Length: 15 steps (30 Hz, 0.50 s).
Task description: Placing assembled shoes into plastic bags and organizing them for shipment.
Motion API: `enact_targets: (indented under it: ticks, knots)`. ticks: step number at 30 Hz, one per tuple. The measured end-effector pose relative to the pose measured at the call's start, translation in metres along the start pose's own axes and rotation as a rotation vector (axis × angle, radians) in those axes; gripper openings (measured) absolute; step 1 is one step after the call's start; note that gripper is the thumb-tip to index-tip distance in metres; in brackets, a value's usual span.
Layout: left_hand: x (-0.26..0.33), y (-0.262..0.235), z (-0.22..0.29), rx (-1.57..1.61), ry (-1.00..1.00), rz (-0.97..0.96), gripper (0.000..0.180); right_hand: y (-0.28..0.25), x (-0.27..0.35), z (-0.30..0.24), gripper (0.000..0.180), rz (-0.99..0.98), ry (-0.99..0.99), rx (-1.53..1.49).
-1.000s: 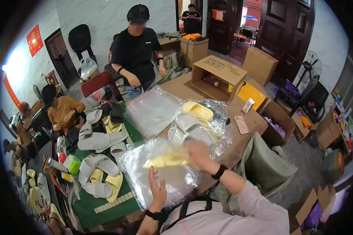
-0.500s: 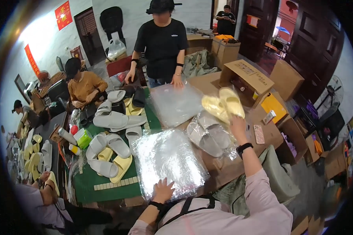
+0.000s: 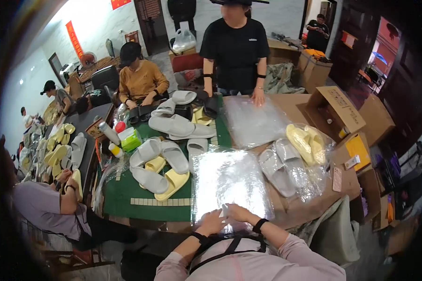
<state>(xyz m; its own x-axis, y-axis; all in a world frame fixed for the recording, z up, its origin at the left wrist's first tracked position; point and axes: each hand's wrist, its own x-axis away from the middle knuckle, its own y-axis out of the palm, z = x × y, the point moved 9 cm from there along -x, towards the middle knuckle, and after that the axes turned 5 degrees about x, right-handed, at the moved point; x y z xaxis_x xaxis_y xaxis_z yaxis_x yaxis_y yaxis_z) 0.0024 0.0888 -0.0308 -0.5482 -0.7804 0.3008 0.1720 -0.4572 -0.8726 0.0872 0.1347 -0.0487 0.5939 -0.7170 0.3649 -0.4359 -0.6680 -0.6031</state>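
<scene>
Pale marbled walls [image 3: 286,23] close off the room, with a dark wooden door [image 3: 349,28] far off at one o'clock, every direction here being reckoned from the person's hands with twelve straight ahead.

From the head camera, a work table carries a brown covering [image 3: 286,206] and, toward ten o'clock, a green mat [image 3: 126,192]. Directly before the person lies a glossy stack of clear plastic bags [image 3: 232,182]. At its near edge are the left hand [image 3: 211,222] and the right hand [image 3: 239,214], close together and touching the film. Glare makes the grip hard to judge: whether either hand is pinching a bag or merely resting on it cannot be told.

Between one and two o'clock, just beside the stack, lies a grey slipper pair [image 3: 282,168] in clear plastic; farther along that line is a yellow slipper pair [image 3: 307,145]. Between ten and eleven sit loose grey slippers [image 3: 173,157], with a yellow slipper [image 3: 172,185] among them. Near half past twelve, a co-worker's hand [image 3: 258,96] rests on a second bag stack [image 3: 255,119]; that person, in a black shirt [image 3: 234,51], stands behind the table. Between two and three is a pink phone [image 3: 337,179], and beyond the slippers lies an open carton [image 3: 335,110].
</scene>
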Motion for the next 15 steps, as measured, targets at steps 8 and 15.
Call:
enact_targets:
  ticks: [8,15]
  knots:
    - [0.052,-0.069,-0.143,0.266,-0.264,0.683,0.053,0.063,-0.024,0.027,0.080,0.003,0.032,0.208]
    - [0.111,-0.128,-0.295,0.264,-0.704,0.919,0.076,0.073,-0.033,-0.023,0.093,-0.209,0.274,0.047]
